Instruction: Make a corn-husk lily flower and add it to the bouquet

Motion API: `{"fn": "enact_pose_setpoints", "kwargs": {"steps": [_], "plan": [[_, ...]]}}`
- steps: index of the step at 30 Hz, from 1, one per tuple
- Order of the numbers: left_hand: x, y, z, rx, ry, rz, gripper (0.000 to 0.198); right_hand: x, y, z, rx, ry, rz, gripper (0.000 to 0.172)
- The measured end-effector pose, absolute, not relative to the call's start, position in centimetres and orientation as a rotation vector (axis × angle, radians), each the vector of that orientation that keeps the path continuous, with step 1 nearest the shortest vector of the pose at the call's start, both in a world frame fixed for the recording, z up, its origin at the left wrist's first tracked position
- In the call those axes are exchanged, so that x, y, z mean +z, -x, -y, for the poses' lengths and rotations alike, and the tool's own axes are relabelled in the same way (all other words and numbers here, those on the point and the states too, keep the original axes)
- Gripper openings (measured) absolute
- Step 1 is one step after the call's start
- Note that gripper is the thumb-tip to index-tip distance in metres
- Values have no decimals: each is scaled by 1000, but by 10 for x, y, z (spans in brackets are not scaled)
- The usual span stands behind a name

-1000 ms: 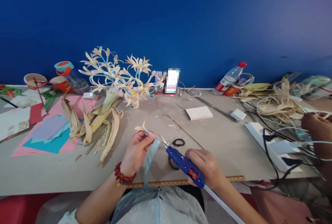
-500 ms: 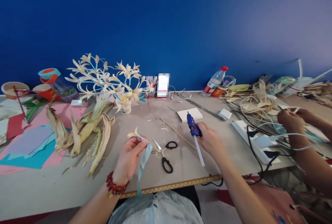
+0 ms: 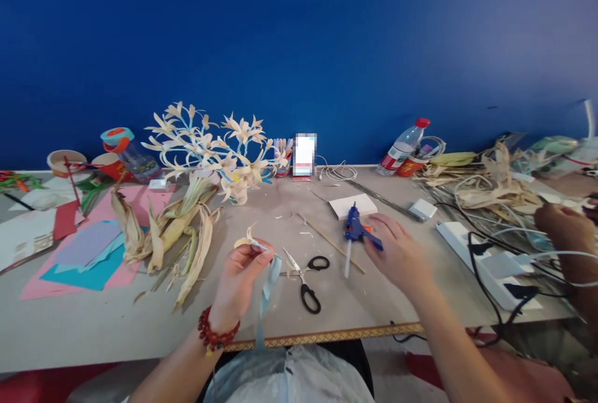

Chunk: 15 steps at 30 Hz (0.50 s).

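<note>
My left hand (image 3: 245, 272) pinches a small cream-coloured husk flower (image 3: 243, 241) by its stem end, over the table's front half. From the same fingers a long light blue paper strip (image 3: 266, 291) hangs down past the table edge. Beside my right hand (image 3: 397, 253) a blue hot glue gun (image 3: 355, 225) lies on its side, its nozzle by a white card (image 3: 343, 206) and a glue stick (image 3: 347, 258) poking out of its back. The right fingers are loose and spread at its handle. Between both hands lie open scissors (image 3: 303, 275) with black handles.
A vase of husk flowers (image 3: 238, 195) stands at the back left, near corn husks (image 3: 161, 235) and coloured paper (image 3: 88, 269). A blurred-out phone (image 3: 305, 157) leans against the wall. Right are a power strip (image 3: 486, 266), cables, a bottle (image 3: 397, 151) and another person's hand (image 3: 563, 228).
My right hand has laid the glue gun down, turning its handle to the right, and its fingers have loosened. My left hand still pinches the flower and strip. The view has shifted slightly left.
</note>
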State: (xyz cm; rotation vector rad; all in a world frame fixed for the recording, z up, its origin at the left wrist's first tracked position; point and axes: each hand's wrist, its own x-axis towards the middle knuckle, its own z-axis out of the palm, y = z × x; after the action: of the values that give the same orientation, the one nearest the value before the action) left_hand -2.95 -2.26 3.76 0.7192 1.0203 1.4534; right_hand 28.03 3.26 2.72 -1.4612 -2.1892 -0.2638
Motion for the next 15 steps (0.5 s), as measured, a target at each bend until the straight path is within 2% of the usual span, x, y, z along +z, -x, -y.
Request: {"fn": "enact_pose_setpoints", "kwargs": {"steps": [5, 9, 15], "plan": [[44, 16, 24, 1464, -640, -947, 12, 23, -186, 18, -229, 669, 2194, 36], [47, 10, 30, 1459, -653, -903, 12, 21, -145, 22, -252, 620, 1996, 31], [47, 13, 39, 1465, -706, -912, 10, 27, -140, 20, -212, 465, 1955, 18]]}}
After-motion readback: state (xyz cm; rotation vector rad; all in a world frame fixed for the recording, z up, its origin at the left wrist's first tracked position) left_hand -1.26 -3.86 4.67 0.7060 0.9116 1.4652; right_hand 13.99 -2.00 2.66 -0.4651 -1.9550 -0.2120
